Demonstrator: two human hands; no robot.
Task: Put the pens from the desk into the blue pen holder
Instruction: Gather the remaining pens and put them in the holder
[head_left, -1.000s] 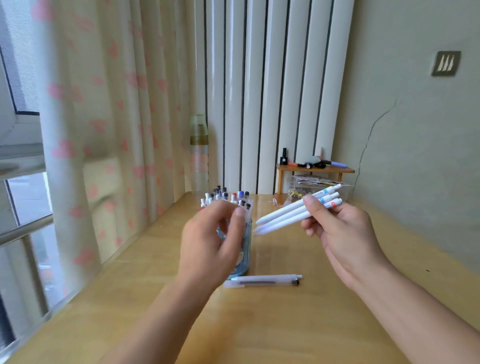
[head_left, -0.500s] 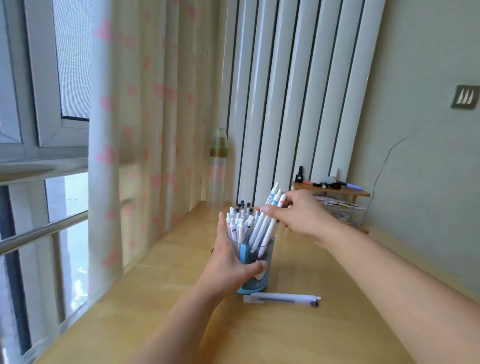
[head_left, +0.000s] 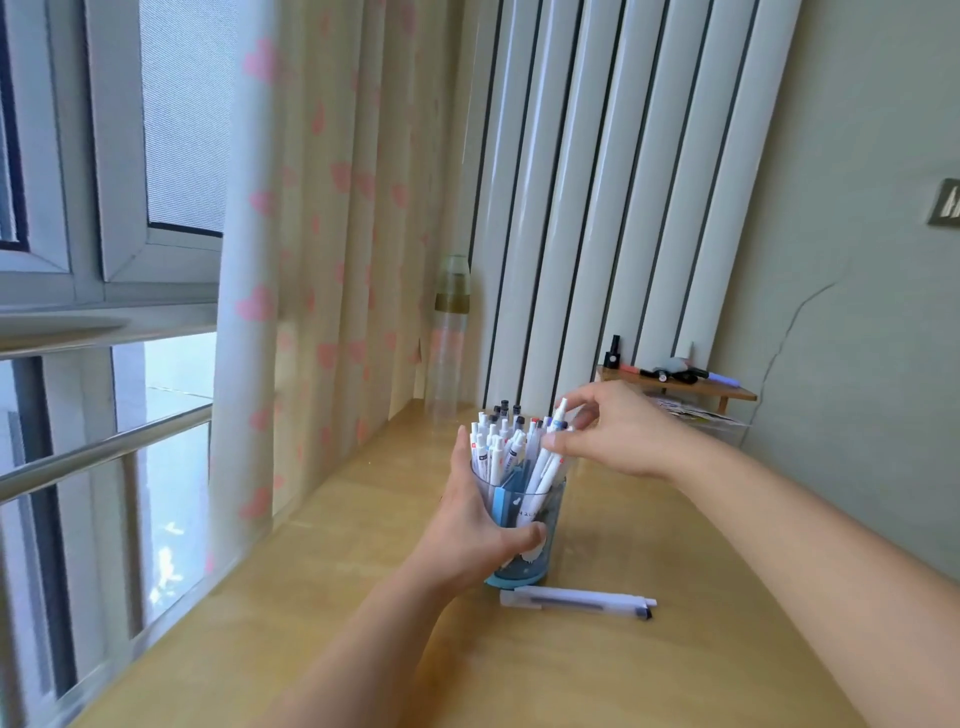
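Two pens still wait on the desk

Head view: two white pens (head_left: 576, 603) lie side by side on the wooden desk (head_left: 597, 675), just in front of the base of the blue pen holder (head_left: 524, 530), nearly touching it. Their long axis runs left to right, with the dark tips toward the right. The left hand (head_left: 467, 530) wraps around the holder and keeps it steady, thumb on the front wall. The right hand (head_left: 618, 431) is above the rim; its thumb and fingers are loosely bent around the tops of the white pens standing in the holder (head_left: 545, 462). I cannot tell if it really pinches them or only touches. My judgement: the right hand is the free one, and the lying pens are below it, toward the person, so it should come down across their length.
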